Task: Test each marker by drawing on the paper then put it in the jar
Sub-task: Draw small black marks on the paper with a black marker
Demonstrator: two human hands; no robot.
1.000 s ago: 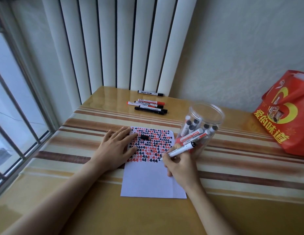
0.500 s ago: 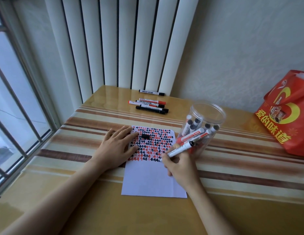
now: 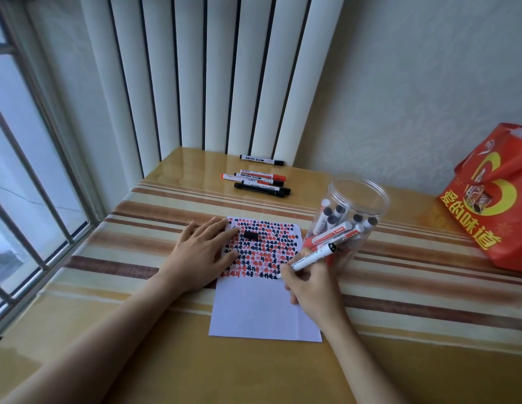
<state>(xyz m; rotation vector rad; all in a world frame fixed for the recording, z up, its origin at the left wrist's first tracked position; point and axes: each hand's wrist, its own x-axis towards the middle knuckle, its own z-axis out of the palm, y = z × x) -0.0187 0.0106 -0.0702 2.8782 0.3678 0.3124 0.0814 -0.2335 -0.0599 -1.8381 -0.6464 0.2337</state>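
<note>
From my remote seat I see the right hand (image 3: 312,290) pinching a white marker (image 3: 307,259) between thumb and curled fingers, its tip down on the paper (image 3: 262,310) at the lower right edge of the block of red and black scribbles, its black tail end angled up toward one o'clock. The left hand (image 3: 200,255) lies flat and spread, fingers straight, pressing the paper's left edge at about nine o'clock from the scribbled block; its fingertips reach onto the marks. A small black cap (image 3: 250,235) lies on the paper just beyond those fingertips, at about eleven o'clock from the marker tip.

The clear jar (image 3: 353,196) stands open just off the paper's right edge, at one o'clock from the right hand, and the marker's tail end overlaps its lower wall from my angle; I cannot tell whether they touch. It holds a bunch of markers, some upright with dark ends up, a few leaning with red caps.

At twelve o'clock, well beyond the paper, a cluster of loose markers (image 3: 259,182) lies side by side on the table (image 3: 137,360), with a single black-capped marker (image 3: 261,160) a little farther back near the vertical blinds (image 3: 213,77). A red bag (image 3: 498,196) sits at three o'clock by the wall, and the window (image 3: 23,170) runs along the nine o'clock side.
</note>
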